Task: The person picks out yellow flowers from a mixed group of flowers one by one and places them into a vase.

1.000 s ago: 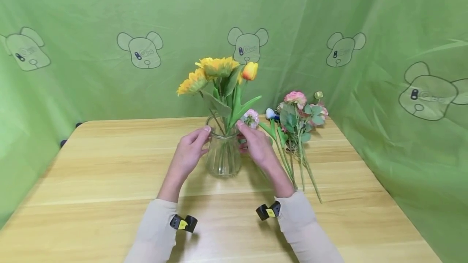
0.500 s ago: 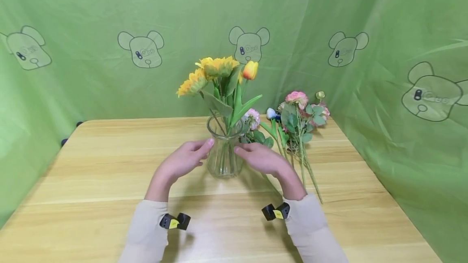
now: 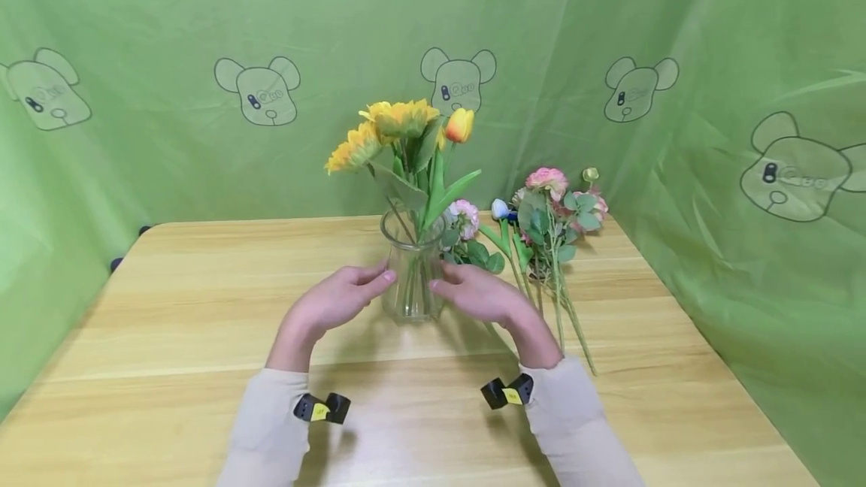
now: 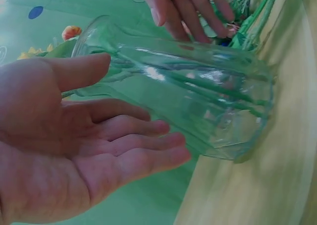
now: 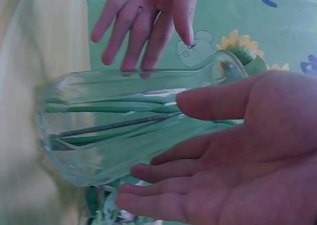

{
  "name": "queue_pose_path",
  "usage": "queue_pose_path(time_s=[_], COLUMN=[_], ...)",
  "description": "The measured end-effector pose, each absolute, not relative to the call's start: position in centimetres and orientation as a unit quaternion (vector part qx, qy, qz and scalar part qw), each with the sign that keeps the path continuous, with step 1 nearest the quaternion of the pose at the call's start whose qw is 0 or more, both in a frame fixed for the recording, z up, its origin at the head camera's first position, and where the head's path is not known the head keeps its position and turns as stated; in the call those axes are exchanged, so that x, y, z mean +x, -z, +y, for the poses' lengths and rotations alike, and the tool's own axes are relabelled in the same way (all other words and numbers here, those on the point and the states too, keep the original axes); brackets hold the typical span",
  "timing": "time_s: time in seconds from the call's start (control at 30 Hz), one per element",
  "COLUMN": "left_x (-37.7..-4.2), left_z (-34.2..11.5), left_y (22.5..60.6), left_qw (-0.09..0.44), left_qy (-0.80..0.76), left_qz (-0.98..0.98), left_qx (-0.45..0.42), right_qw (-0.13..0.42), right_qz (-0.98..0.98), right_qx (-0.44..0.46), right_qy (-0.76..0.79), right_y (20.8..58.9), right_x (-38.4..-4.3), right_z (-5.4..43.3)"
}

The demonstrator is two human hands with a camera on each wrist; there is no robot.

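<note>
A clear ribbed glass vase stands on the wooden table, holding two sunflowers and an orange-yellow tulip with green leaves. Stems show through the glass in the right wrist view. My left hand is at the left side of the vase, its fingers nearly straight. From the right, my right hand flanks the glass below the rim, its thumb in front and fingers extended. Both wrist views show the palms facing the vase, fingers spread along its sides rather than curled round it.
Right of the vase lie a pink flower, a white tulip and pink blooms with long stems toward the front. A green curtain with bear drawings hangs behind the table.
Both hands have come down from the vase's rim to its body, with wrists moving outward. In the last half second the vase has shifted slightly away.
</note>
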State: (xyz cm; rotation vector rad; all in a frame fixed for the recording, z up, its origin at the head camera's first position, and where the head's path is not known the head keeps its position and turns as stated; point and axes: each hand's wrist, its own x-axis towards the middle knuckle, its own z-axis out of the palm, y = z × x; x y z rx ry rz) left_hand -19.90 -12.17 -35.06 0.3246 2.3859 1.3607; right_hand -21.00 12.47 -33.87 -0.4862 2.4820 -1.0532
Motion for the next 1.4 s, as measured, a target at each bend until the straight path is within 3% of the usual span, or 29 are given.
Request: queue_pose_path(time_s=[0.23,0.53,1.4], left_x=[-20.9,-21.7,-22.2], left_z=[-11.4,-10.5,-10.0], left_y=[36.8,38.5,39.8], left_qw=[0.156,0.127,0.162], left_qy=[-0.543,-0.608,-0.711], left_qz=[0.821,0.782,0.683], left_qx=[0.083,0.053,0.044], right_qw=[0.186,0.206,0.199], right_qz=[0.877,0.825,0.814], right_qx=[-0.148,-0.097,-0.088], right_qy=[0.417,0.517,0.538], right_y=[35.5,37.3,38.0], right_x=[-22.3,-23.6,-23.7], right_z=[12.4,12.3,11.5])
